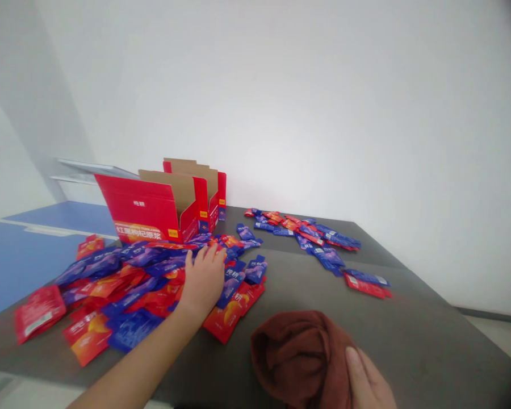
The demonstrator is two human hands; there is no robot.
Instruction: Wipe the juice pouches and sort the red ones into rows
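L hand [202,284] lies flat on a heap of red and blue sachets [132,295], fingers spread a bit, grip wide, nothing pinched that I can see. The heap covers the left half of the grey table [409,335] and runs up against the base of the front box, w/ a few sachets spilling just past the hand on its right side. R hand [366,380] sits low at the near edge of view, fingers [355,369] against the side of a crumpled brown towel [298,355]; can't tell from here if that grip is closed on it or only touching.

Behind the heap stand two open red cardboard boxes, front box [142,207] and back box [202,190], one just behind the other, flaps up, plain brown card showing on the inner flaps. Can't see down inside either, so contents are hidden from here. Further right, a looser scatter of the same sachets [306,233] lies well apart from the heap, w/ a short row of sachets [366,284] nearer the table's right edge. Left of the boxes is a blue surface [46,250], and a thin grey panel [89,170] sticks out behind the front box.
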